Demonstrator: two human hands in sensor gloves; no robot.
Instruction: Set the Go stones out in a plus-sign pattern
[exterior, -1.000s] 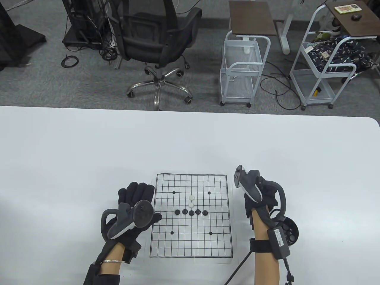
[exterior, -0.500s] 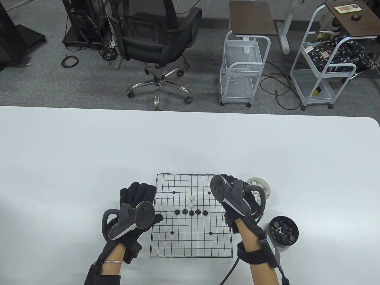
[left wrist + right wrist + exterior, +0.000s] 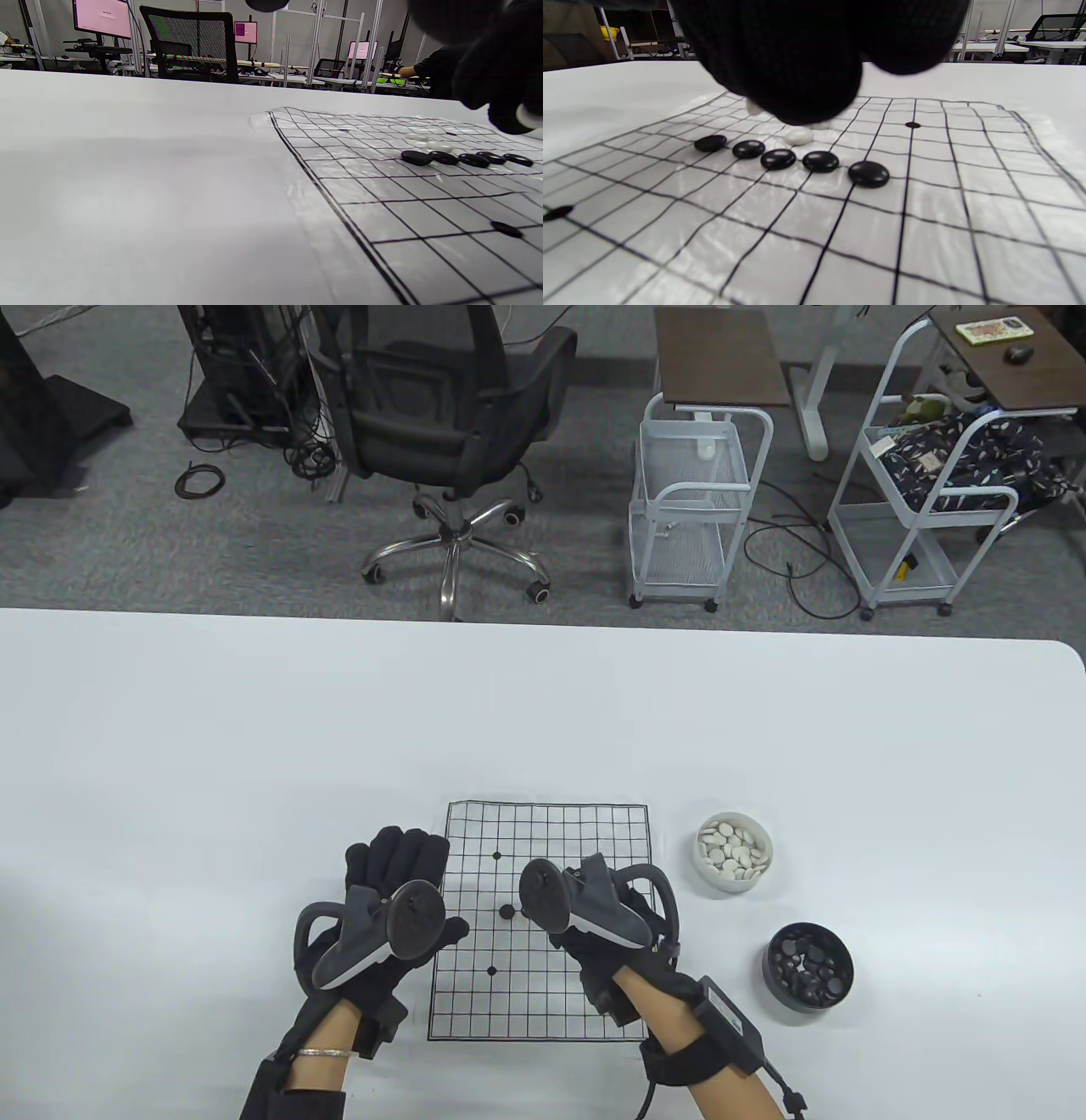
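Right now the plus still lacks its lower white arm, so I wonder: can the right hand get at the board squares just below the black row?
Probably yes: the right hand hovers over the board, and nothing lies below the black row.

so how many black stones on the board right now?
5, in one touching row across the board's middle: black stones at. The right hand hides most in the table view; none seem hidden at the wrist.
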